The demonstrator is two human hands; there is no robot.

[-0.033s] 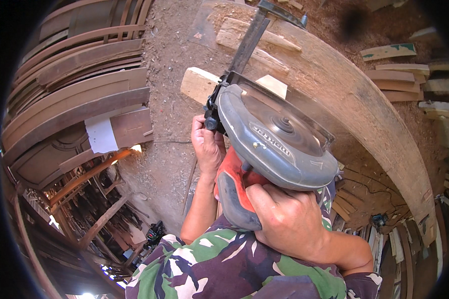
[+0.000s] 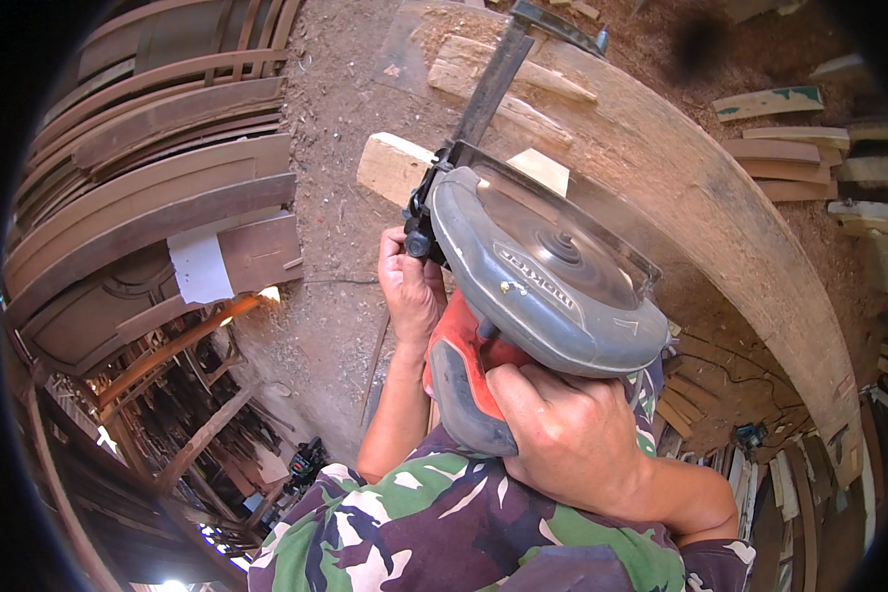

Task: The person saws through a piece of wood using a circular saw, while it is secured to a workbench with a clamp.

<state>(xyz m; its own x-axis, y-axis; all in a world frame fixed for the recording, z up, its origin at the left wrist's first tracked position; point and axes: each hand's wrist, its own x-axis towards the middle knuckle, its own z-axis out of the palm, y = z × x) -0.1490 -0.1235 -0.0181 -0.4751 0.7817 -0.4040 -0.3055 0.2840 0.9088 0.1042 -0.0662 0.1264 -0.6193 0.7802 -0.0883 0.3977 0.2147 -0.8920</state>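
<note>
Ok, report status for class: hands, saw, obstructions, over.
Right hand gripping circular saw; left hand at its black knob. Pale wood close beside knob; obstruction unclear.

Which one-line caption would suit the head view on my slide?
Circular saw in the right hand, the left hand near its black knob, pale wood showing beyond.

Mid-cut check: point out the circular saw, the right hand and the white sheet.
Circular saw [image 2: 548, 304], head view: on its grey blade guard.
Right hand [image 2: 569, 426], head view: back of the hand.
White sheet [image 2: 200, 266], head view: middle of its face.
</note>
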